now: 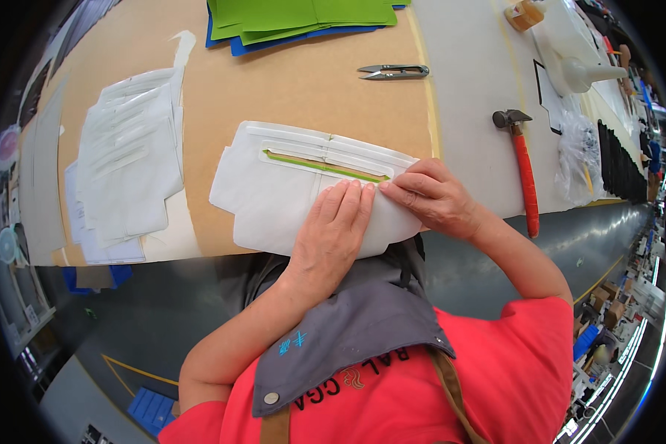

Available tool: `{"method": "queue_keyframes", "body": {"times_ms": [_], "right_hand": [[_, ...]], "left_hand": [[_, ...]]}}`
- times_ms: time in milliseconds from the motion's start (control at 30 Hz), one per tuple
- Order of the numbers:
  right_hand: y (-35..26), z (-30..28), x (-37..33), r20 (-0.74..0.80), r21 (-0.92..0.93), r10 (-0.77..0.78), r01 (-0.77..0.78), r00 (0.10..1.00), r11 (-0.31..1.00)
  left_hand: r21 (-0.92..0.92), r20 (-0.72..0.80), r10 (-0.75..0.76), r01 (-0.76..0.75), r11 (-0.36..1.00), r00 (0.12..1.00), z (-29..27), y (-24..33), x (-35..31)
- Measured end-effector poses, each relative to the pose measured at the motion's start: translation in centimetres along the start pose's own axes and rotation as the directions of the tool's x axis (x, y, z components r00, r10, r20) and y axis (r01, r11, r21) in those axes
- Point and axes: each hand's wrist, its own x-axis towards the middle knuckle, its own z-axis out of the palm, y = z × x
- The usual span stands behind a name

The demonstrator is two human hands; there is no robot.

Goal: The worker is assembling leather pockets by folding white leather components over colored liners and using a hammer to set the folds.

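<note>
A white cut panel [266, 192] with stepped corners lies on the brown board at the table's near edge. A long slot runs across it, with a green strip [322, 167] showing along the slot's edge. My left hand [334, 222] rests on the panel just below the slot, its fingers stretched out together and pressing flat. At the slot's right end my right hand [433, 196] has its thumb and fingers closed on the panel's edging, the fingertips close to the left hand's. What lies beneath the right fingers is hidden.
Left of me lies a stack of similar white panels [129, 170]. Green sheets [303, 18] over blue ones lie at the far side. Thread snips [394, 72] lie beyond the panel; a red-handled hammer [524, 166] is to the right, near a white funnel-topped container [577, 74] and an amber jar [524, 15].
</note>
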Motion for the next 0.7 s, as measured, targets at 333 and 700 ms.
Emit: {"method": "queue_keyframes", "body": {"times_ms": [333, 700], "right_hand": [[-0.4, 0.8, 5.4, -0.223, 0.102, 0.190, -0.171, 0.956, 0.980], [-0.2, 4.7, 6.9, -0.134, 0.069, 0.087, -0.079, 0.987, 0.995]], "left_hand": [[-0.133, 0.107, 0.272, -0.257, 0.957, 0.956, -3.4, -6.1, -0.7], [-0.076, -0.153, -0.085, 0.074, 0.994, 0.985, -2.1, -7.9, -3.6]]}}
